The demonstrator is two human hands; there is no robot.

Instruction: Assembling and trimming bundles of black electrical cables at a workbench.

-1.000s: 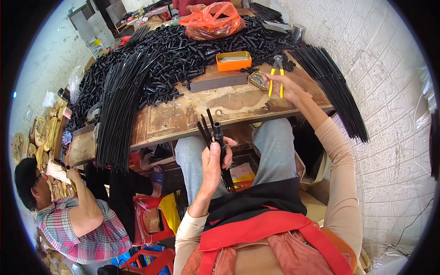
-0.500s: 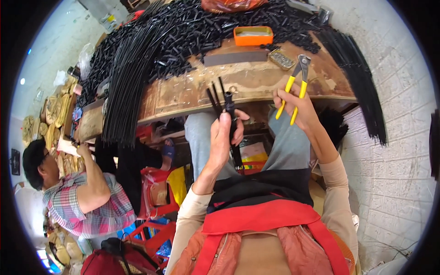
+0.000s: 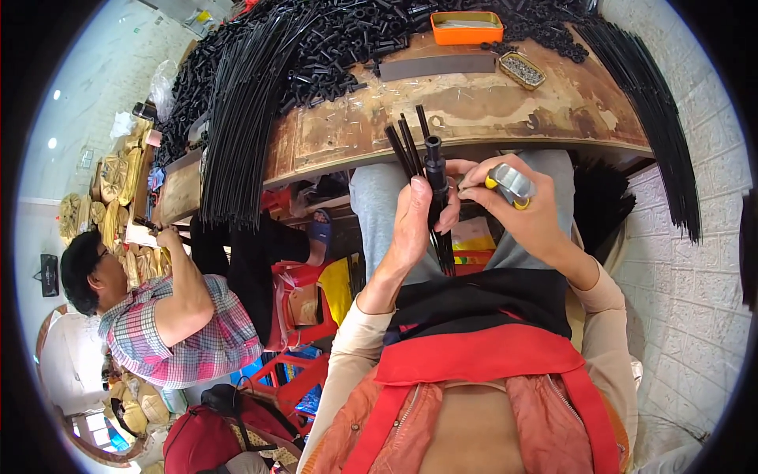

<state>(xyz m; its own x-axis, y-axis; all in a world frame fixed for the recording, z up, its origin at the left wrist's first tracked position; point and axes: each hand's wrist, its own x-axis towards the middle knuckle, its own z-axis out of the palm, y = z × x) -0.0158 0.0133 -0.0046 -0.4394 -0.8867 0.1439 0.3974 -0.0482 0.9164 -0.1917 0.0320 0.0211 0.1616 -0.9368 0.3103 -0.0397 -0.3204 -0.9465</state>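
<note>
My left hand [image 3: 414,221] is closed around several thin black rods [image 3: 404,146] and a black tubular plastic fitting [image 3: 433,162] with a hollow upper end. The rods stick out above and below the grip. Against the fitting's right side, my right hand [image 3: 525,201] holds its thumb and forefinger pinched together; anything tiny between those fingertips I cannot make out. Tucked in the same right hand are cutting pliers [image 3: 513,183] with yellow handles, their metal head over the knuckles and most of the handles hidden by the palm. Both hands are above my lap, just before the table edge.
On the wooden table [image 3: 347,134] lie a heap of black plastic fittings [image 3: 339,47], bundles of long black rods [image 3: 245,126], an orange box [image 3: 467,30], a tin of small metal pieces [image 3: 522,69] and a grey strip [image 3: 437,66]. A co-worker [image 3: 174,316] sits at left.
My right hand has moved left and up to the fitting. The pliers have turned back into the palm, their handles no longer spread in sight. The whole view has shifted a little.
</note>
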